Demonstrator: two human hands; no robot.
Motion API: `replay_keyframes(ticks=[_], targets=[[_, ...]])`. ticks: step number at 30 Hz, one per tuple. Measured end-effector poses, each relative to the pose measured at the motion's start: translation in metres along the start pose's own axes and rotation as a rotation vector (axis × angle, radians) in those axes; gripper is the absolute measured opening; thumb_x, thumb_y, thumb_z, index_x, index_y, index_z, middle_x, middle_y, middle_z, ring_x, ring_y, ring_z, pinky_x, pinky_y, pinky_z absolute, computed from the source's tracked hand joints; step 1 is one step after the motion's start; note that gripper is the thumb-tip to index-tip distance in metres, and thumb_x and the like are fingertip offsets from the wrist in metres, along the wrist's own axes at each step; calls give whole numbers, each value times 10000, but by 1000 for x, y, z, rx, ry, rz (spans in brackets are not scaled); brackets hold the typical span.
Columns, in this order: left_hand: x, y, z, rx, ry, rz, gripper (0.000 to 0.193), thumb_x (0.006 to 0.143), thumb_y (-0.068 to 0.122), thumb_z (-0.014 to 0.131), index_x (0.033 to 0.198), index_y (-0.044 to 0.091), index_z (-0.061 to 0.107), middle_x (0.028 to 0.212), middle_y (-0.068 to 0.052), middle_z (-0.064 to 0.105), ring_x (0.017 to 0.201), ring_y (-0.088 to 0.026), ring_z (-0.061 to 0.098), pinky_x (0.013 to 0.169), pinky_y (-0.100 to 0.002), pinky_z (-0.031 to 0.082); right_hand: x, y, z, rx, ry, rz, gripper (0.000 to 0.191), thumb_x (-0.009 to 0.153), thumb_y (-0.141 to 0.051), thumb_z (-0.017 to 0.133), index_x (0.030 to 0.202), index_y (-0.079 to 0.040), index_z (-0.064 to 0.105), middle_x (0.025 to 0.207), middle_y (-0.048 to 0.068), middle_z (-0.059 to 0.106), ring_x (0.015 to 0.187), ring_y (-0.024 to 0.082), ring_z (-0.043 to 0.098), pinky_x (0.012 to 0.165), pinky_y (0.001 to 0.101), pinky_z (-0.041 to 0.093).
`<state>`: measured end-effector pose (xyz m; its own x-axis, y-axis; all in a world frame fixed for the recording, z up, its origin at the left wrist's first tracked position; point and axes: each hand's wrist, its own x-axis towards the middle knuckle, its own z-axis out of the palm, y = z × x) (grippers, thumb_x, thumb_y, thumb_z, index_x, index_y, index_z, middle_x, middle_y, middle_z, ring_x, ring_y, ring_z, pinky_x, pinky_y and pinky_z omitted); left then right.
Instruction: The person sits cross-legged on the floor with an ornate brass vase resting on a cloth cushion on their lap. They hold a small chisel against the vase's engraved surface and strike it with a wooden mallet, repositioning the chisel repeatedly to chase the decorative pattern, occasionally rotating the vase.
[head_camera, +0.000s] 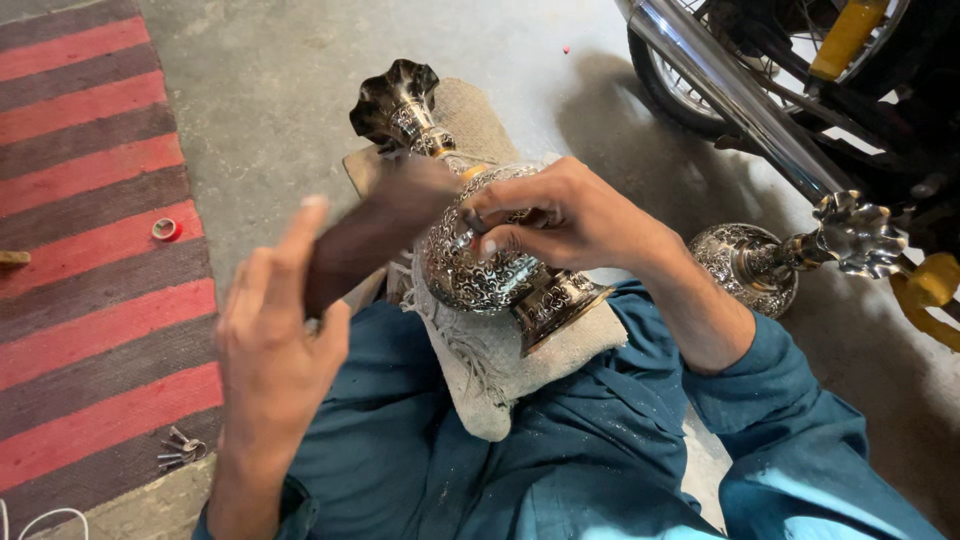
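Grey concrete floor (300, 90) spreads beneath us, with a red and grey striped mat (90, 260) along one side, a small ring (165, 229) and a bunch of keys (180, 450) lying on it, and a motorcycle (800, 90) parked at the far corner. Across our lap, on a coarse cloth (500, 360), lies an engraved metal vase (480, 260) with its fluted mouth pointing away from us; our right hand (570, 215) is clenched on a thin tool pressed against the vase's belly, while our left hand (275, 340) grips a dark wooden mallet (370, 235), blurred, just beside the vase. A second engraved vase (770, 258) lies on the floor near the motorcycle, well apart from our hands.
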<state>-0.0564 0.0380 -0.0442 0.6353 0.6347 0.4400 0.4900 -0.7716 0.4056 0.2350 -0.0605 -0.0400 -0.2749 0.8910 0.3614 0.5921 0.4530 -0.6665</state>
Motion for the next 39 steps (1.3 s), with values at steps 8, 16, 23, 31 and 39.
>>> replay_keyframes(ticks=[8,16,23,31,39], targets=[[-24,-9,13,-418,49,-173,731,832,-45,661,1504,108,419,1288,-142,651,1185,-233,678,997,-370,564,-1,-6,-2,195,60,8,162,1030,-132,703,1166,-44,714,993,57,782,870,102,749,745,248,602],[-54,5,95,-1193,277,-98,547,979,-63,637,1422,34,330,1051,-106,657,1074,-219,697,1157,-437,551,-1,-19,6,7,131,84,282,972,-123,754,1207,4,664,969,77,801,868,123,788,732,256,622],[-50,-15,69,-820,-11,-513,390,912,2,738,1233,-13,516,911,-76,655,754,-161,663,707,-329,574,4,-20,7,-45,93,69,287,973,-125,737,1221,3,669,977,84,802,880,158,808,720,264,659],[-30,-13,27,-593,-20,-280,694,831,-9,698,1444,96,390,953,-71,652,842,-179,685,762,-333,566,2,-16,11,-93,103,11,298,973,-152,748,1223,-1,684,994,88,796,873,166,804,733,282,658],[-3,-10,-2,-76,10,78,811,781,-3,748,1517,188,467,1128,-168,655,1035,-425,661,913,-522,518,3,-15,10,-98,98,20,294,981,-172,746,1233,-30,692,975,75,799,827,146,799,705,284,650]])
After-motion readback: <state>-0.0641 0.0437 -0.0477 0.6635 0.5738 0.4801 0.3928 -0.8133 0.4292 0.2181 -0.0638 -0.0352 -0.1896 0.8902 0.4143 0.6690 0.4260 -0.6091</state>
